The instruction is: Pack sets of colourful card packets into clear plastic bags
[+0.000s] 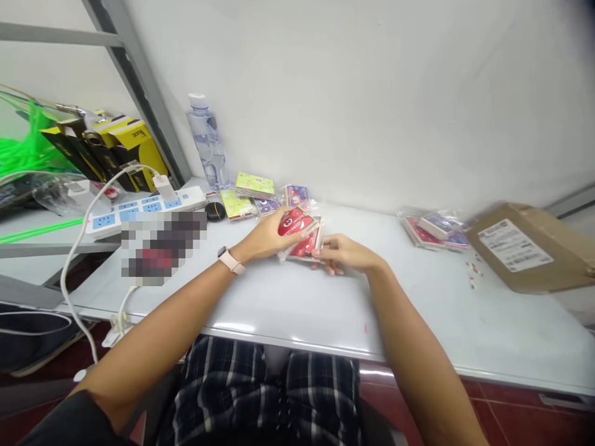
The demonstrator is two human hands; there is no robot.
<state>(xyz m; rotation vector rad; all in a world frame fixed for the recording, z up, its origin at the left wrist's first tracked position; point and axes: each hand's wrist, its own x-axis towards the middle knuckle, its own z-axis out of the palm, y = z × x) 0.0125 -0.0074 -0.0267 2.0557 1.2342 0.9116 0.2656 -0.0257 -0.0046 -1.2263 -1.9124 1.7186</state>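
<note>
Two flat red packets with white print are between my hands above the table, at least one in clear plastic. My left hand (267, 237), with a watch on the wrist, is closed around the upper red packet (294, 221). The lower red packet (307, 243) lies under it, overlapping. My right hand (341, 253) pinches the lower packet's right edge, thumb and index finger on it and the other fingers curled below. Just behind are a blue packet (296, 195) and green patterned packets (255, 184), stacked beside the left hand.
A water bottle (207, 142) stands against the wall. Left are a power strip (139, 210), a black round object (214, 212) and yellow-black boxes (121, 145). Right are more wrapped packets (434, 230), a cardboard box (530, 248) and small scattered bits (473, 272).
</note>
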